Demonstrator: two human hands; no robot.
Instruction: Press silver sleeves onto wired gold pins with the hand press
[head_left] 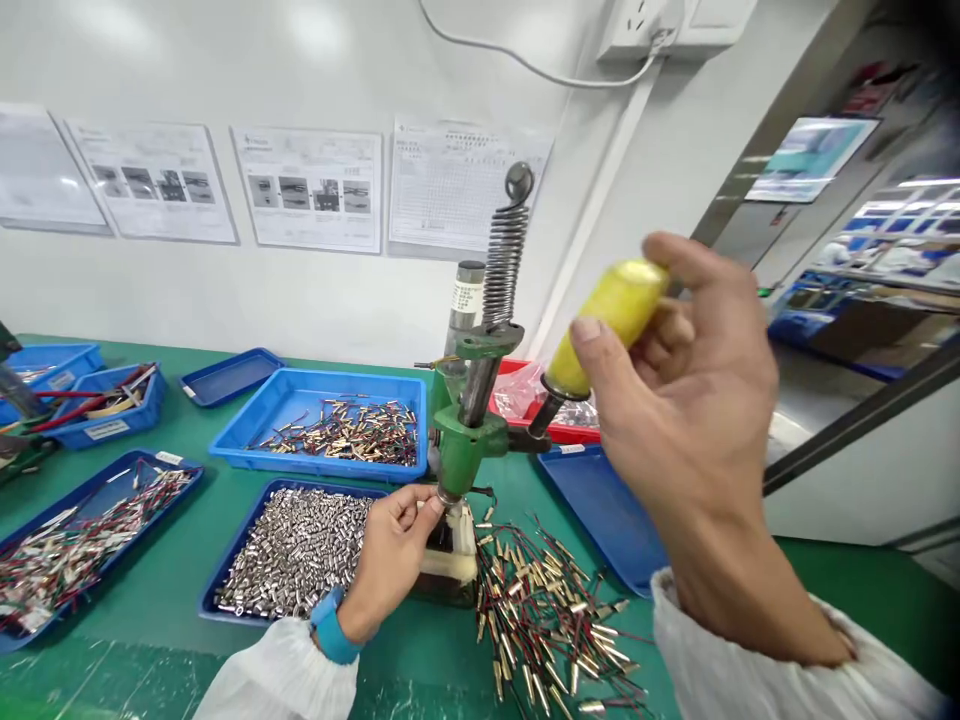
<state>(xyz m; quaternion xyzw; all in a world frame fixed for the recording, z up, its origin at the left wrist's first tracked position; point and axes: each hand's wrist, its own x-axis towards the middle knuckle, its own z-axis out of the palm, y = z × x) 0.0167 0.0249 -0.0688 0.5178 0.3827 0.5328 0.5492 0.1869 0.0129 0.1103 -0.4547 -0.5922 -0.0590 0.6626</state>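
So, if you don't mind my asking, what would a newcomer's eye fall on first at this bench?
Most likely the yellow lever handle in the right hand, raised close to the camera, on the green bench press with its tall coil spring. Below, the left hand sits at the press's foot, beside a blue tray of silver metal sleeves and a loose pile of wired brass pins.

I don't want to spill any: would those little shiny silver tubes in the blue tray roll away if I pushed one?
Probably, yes. The small silver metal cylinders have round sides, so one could roll. They look stiff, not floppy, and each is likely light. The raised rim of the shallow dark-blue tray should stop most of them.
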